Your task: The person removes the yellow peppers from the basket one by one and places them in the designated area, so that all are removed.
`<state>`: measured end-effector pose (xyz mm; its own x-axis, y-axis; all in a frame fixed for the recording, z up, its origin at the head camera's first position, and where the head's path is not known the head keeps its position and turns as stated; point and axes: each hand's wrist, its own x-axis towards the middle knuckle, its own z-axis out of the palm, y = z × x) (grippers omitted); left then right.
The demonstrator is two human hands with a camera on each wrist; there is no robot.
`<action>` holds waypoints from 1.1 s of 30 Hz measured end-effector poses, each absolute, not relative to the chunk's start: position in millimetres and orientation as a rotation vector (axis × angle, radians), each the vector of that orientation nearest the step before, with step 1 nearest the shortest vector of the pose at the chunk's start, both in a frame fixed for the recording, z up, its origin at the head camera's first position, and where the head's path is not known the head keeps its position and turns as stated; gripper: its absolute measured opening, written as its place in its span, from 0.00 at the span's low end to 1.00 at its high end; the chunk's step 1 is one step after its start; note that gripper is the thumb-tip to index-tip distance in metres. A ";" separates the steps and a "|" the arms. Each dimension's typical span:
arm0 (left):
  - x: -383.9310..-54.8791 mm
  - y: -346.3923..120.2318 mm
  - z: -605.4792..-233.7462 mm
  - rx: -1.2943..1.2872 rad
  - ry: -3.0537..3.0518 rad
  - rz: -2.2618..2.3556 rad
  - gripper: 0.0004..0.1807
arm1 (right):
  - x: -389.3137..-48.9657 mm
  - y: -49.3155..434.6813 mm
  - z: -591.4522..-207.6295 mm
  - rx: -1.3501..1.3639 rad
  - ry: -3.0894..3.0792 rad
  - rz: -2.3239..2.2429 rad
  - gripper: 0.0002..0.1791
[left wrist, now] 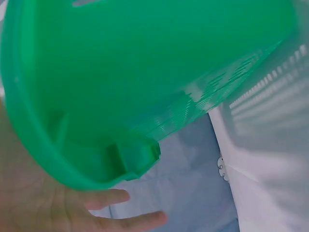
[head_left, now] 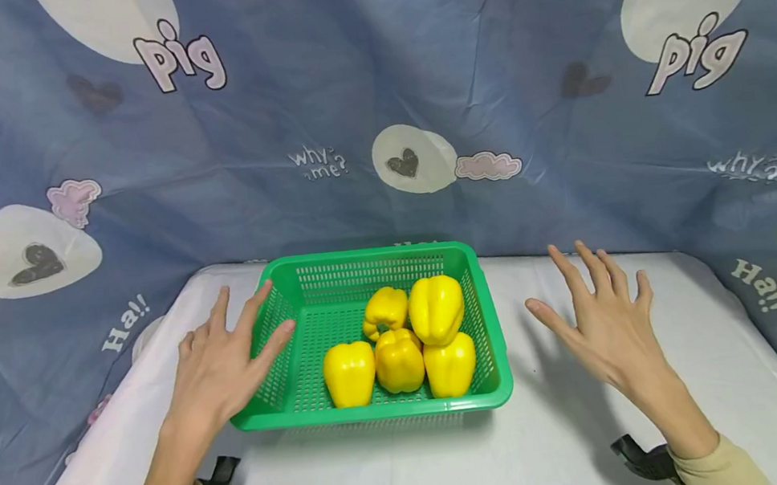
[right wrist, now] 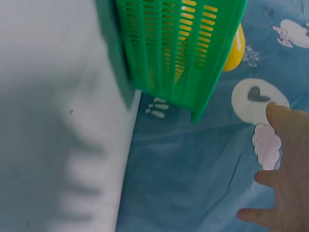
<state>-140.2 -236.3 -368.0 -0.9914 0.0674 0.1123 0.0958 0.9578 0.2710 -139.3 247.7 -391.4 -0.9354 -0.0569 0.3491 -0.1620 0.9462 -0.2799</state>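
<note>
A green plastic basket [head_left: 380, 412] with slotted walls stands on the white table. Several yellow bell peppers [head_left: 349, 373] lie in its middle and right part, one of them [head_left: 436, 309] resting on top of others. My left hand [head_left: 218, 368] hovers at the basket's left side with fingers spread, its fingertips overlapping the left rim in the head view. In the left wrist view the basket's outer wall [left wrist: 120, 63] fills much of the picture. My right hand [head_left: 613, 328], fingers spread and holding nothing, is above the table to the right of the basket, apart from it.
The white cloth-covered table [head_left: 331, 484] spreads around the basket. Behind it hangs a blue printed curtain [head_left: 336, 55], which meets the table's back edge and also runs down both sides. Dark straps [head_left: 217, 482] show at both wrists.
</note>
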 end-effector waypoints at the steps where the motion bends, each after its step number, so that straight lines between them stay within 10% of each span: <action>1: -138.7 -236.8 -367.7 -0.114 -2.999 -0.461 0.43 | -139.7 245.3 -390.1 0.167 -2.757 0.444 0.47; 33: -116.5 -226.4 -379.1 0.110 -2.848 -0.721 0.38 | -166.6 157.4 -388.0 0.438 -2.756 0.648 0.46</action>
<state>-116.5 -226.4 -379.1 -0.9769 -0.1210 0.1760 -0.0227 0.8783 0.4776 -166.6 157.4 -388.0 -0.9160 -0.2268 0.3309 -0.3505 0.8538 -0.3849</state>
